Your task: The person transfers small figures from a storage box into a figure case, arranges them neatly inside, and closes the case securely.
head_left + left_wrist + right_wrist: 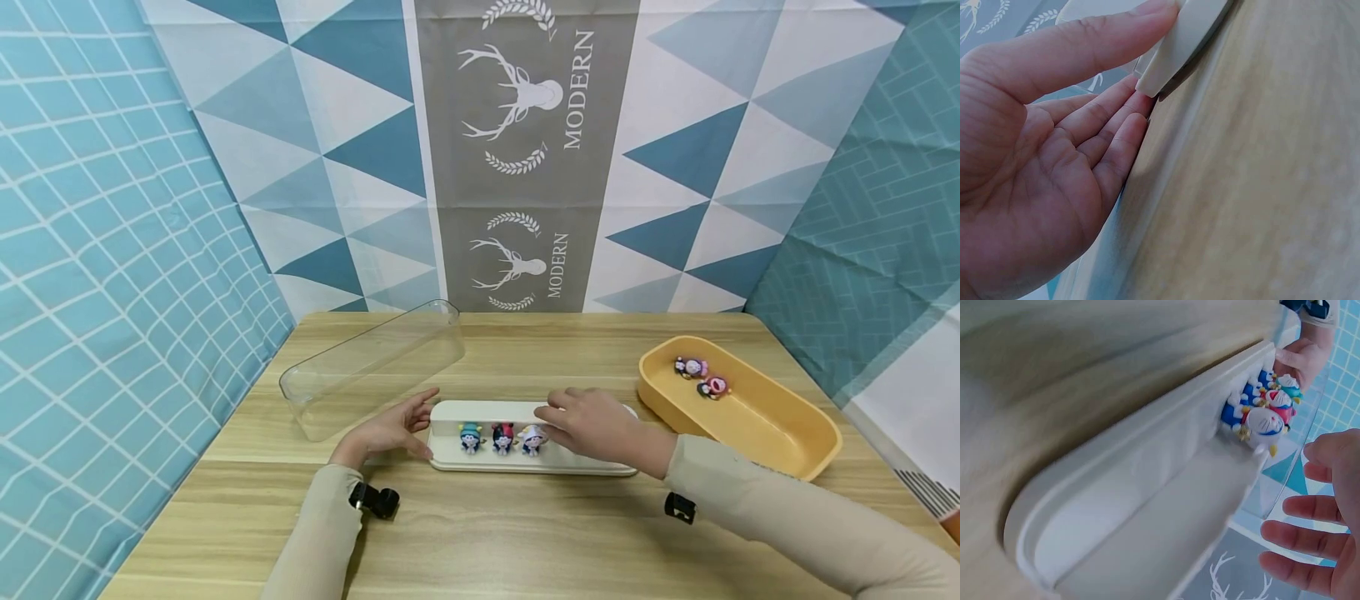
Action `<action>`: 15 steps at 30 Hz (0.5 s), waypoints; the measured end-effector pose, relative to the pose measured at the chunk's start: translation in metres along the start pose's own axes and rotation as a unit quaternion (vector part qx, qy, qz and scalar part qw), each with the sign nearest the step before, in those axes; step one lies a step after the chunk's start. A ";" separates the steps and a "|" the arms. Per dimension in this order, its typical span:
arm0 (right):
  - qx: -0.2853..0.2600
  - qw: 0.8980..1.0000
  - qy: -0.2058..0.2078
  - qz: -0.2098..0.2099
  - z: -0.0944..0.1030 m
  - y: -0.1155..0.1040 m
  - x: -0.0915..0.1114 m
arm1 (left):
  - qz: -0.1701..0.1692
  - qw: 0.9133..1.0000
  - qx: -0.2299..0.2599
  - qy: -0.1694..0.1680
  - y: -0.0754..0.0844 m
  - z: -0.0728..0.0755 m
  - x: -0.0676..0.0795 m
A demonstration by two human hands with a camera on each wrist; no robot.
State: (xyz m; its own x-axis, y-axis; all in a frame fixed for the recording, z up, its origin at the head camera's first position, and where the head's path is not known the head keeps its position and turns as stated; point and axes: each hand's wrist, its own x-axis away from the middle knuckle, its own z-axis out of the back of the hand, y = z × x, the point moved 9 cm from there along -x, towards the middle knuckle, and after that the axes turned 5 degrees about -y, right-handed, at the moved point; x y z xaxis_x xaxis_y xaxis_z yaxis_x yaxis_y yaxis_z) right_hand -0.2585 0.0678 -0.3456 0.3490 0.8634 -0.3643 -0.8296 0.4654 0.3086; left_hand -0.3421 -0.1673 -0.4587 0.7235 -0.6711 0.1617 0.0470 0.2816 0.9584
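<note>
A white stepped display stand (472,461) lies lengthwise on the table. Three small cat figurines sit in a row on its lower step: one in a teal hat (470,438), one with a red and black top (502,438) and one with a white top (532,440). My left hand (386,432) is at the stand's left end, its thumb resting on the edge and its straight fingers touching the end, as the left wrist view shows. Above the stand's right part, beside the white-topped figurine, hovers my right hand (596,427), fingers apart and holding nothing.
A clear lidless-looking cover (375,350) lies at the back left. On the right stands a yellow tray (765,429) with two more figurines, one purplish (692,367) and one with a pink top (714,387). Patterned cloth walls bound the wooden table (480,542).
</note>
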 end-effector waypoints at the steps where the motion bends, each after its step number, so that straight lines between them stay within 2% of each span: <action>1: 0.006 1.000 0.001 0.005 0.001 0.001 0.001 | 0.000 1.000 -0.001 0.000 0.000 0.000 0.000; 9: 0.022 0.999 -0.029 0.018 0.003 0.008 0.008 | 0.003 1.000 -0.002 0.001 -0.003 0.001 -0.001; 15: 0.065 0.996 -0.056 0.031 0.003 0.015 0.012 | 0.010 1.000 0.000 0.002 -0.003 0.001 -0.001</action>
State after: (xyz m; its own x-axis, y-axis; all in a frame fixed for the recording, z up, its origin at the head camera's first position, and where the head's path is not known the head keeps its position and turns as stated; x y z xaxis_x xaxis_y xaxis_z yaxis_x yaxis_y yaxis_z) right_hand -0.2652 0.0856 -0.3429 0.3516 0.9037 -0.2442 -0.7900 0.4264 0.4406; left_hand -0.3432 -0.1682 -0.4610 0.7266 -0.6632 0.1794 0.0329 0.2944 0.9551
